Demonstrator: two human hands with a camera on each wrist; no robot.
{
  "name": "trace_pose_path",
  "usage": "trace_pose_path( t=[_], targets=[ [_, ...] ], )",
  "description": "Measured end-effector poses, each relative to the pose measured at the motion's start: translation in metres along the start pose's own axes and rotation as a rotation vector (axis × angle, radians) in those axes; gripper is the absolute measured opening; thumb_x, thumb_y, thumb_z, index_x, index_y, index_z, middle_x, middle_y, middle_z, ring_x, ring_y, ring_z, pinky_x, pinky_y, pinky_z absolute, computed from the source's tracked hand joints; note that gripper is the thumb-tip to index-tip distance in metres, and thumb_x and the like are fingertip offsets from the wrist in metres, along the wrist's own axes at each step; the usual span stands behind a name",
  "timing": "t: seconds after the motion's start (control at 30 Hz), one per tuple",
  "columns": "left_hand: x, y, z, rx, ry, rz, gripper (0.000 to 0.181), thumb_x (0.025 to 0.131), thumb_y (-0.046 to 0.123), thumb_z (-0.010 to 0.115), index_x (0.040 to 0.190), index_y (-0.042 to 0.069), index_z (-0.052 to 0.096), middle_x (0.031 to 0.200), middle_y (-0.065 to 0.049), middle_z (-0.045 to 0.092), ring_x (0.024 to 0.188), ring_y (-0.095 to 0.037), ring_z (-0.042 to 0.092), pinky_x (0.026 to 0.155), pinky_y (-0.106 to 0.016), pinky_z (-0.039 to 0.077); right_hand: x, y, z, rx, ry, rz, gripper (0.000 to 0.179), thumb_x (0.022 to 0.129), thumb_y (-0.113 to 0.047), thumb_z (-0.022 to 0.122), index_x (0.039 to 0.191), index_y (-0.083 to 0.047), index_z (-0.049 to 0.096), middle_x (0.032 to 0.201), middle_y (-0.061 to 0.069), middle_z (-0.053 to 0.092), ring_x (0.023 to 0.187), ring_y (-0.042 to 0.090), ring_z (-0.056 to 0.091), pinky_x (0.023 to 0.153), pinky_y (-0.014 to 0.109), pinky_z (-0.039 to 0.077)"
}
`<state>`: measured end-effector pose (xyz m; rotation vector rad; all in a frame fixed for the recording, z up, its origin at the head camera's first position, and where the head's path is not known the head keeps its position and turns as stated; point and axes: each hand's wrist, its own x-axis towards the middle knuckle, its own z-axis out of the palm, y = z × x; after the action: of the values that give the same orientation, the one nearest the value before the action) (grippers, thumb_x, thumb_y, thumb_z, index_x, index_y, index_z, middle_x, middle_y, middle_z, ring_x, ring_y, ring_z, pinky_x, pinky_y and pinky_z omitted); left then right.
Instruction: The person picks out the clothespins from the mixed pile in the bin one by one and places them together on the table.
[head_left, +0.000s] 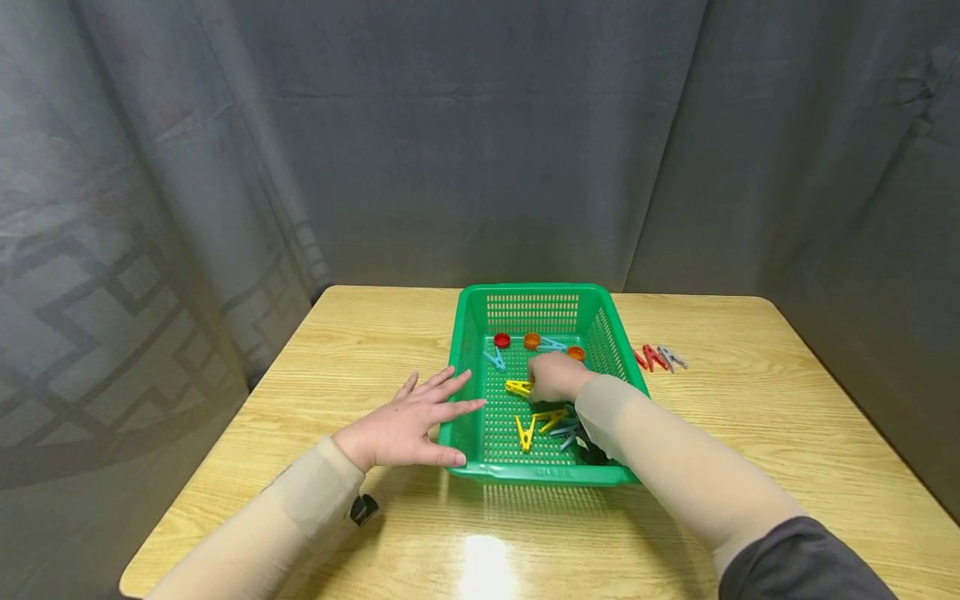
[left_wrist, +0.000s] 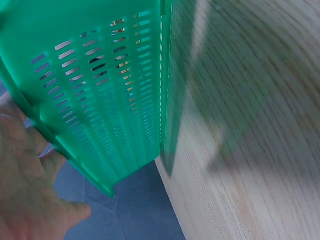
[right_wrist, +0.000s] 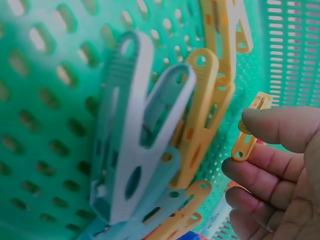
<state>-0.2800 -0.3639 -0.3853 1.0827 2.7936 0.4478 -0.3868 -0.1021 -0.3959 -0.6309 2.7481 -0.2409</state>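
A green plastic basket [head_left: 551,475] with slotted walls stands on the table. Inside it my right hand [head_left: 558,377] pinches a yellow clothespin [right_wrist: 248,137] between thumb and fingers. More yellow clothespins [head_left: 525,434] and blue ones [head_left: 496,359] lie on the basket floor, some in a pile below my right wrist; a pale blue clothespin [right_wrist: 131,135] is close up in the right wrist view. One red bottle cap [head_left: 502,340] and two orange caps [head_left: 532,341] sit toward the basket's back. With fingers spread, my left hand [head_left: 412,423] touches the basket's left rim.
Right of the basket, red clothespins [head_left: 654,357] and a grey clothespin [head_left: 671,358] lie on the wooden table [head_left: 375,333]. Dark grey curtains [head_left: 465,167] hang behind the table and along both sides.
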Motion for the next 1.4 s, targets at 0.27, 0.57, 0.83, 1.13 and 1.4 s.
trace_pose_path(
  t=[0.27,0.57,0.83,1.13,1.4],
  targets=[
    [0.0,-0.001,0.001,0.01,0.005,0.005,0.076,0.085,0.063,0.059,0.15,0.035,0.033,0.161,0.007,0.003,0.147,-0.02,-0.001,0.109,-0.065,0.002,-0.002,-0.002,-0.007,0.077,0.051,-0.003,0.019,0.083,-0.019,0.073,0.096,-0.007,0.066,0.091,0.003,0.063,0.076,0.017,0.055,0.067,0.034,0.047],
    [0.0,-0.001,-0.001,0.011,0.006,0.01,0.075,0.085,0.063,0.059,0.15,0.035,0.033,0.161,0.007,0.003,0.147,-0.02,-0.001,0.109,-0.065,0.001,0.0,0.001,-0.011,0.132,0.107,-0.034,0.013,0.085,-0.02,0.071,0.084,-0.01,0.062,0.076,0.001,0.051,0.066,0.017,0.044,0.059,0.031,0.037],
    [0.0,-0.001,-0.001,0.026,0.001,0.011,0.075,0.085,0.062,0.059,0.15,0.035,0.033,0.161,0.007,0.003,0.148,-0.021,-0.001,0.11,-0.064,0.0,-0.003,0.0,-0.015,0.159,0.148,-0.041,0.028,0.087,-0.024,0.072,0.107,-0.005,0.065,0.102,0.007,0.065,0.08,0.018,0.056,0.074,0.037,0.049],
    [0.001,0.0,-0.001,0.023,-0.009,0.0,0.075,0.085,0.061,0.06,0.15,0.035,0.033,0.161,0.008,0.002,0.147,-0.02,-0.002,0.11,-0.064,0.0,-0.01,-0.004,-0.033,0.153,0.172,-0.07,0.03,0.087,-0.026,0.071,0.11,-0.006,0.067,0.107,0.008,0.066,0.089,0.021,0.06,0.082,0.041,0.05],
    [0.001,0.001,-0.002,0.011,-0.012,-0.002,0.075,0.085,0.061,0.061,0.15,0.036,0.033,0.161,0.008,0.003,0.147,-0.019,-0.002,0.11,-0.064,0.0,-0.018,-0.005,-0.048,0.155,0.188,-0.1,0.033,0.087,-0.027,0.072,0.11,-0.005,0.067,0.108,0.008,0.066,0.088,0.02,0.06,0.082,0.041,0.05]
  ],
)
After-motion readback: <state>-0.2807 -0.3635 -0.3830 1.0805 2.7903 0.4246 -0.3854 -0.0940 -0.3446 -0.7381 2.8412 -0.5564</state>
